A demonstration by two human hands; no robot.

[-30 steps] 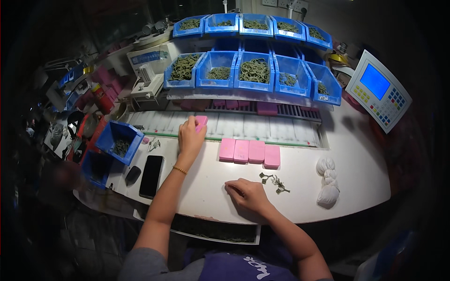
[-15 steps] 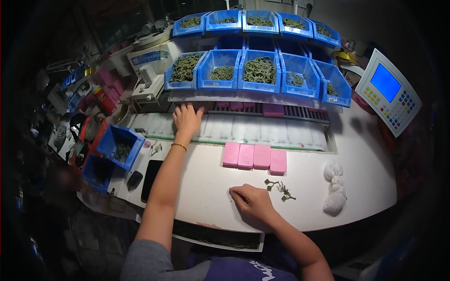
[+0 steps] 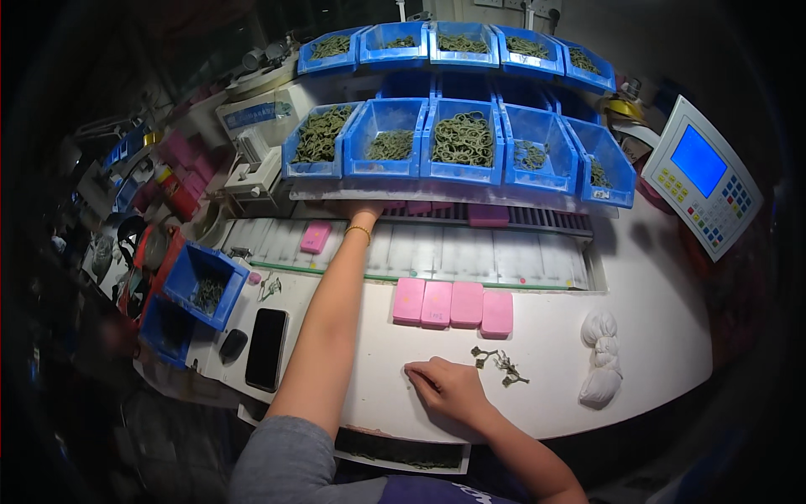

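My left hand (image 3: 366, 209) reaches in beneath the front edge of the shelf that carries the blue bins. Its fingers are hidden there, so any hold on something cannot be seen. A pink block (image 3: 316, 238) lies on the pale glass-edged panel (image 3: 437, 252), left of my left wrist. My right hand (image 3: 449, 388) rests on the white table with thumb and fingertips pinched together; what they hold, if anything, is hidden. Beyond it, several pink blocks (image 3: 451, 304) stand in a row. To its right lie small dark green branched pieces (image 3: 504, 365).
Blue bins (image 3: 463, 139) of green ring-like pieces fill two tiers. More pink blocks (image 3: 489, 216) sit in a slotted rack under the shelf. A keypad panel (image 3: 703, 172) and a white knotted cloth bundle (image 3: 601, 357) are at right; a phone (image 3: 266, 349) is at left.
My left hand has moved right and farther in under the shelf. A pink block now shows on the panel where that hand was. The right hand stays pinched on the table; the view has shifted slightly.
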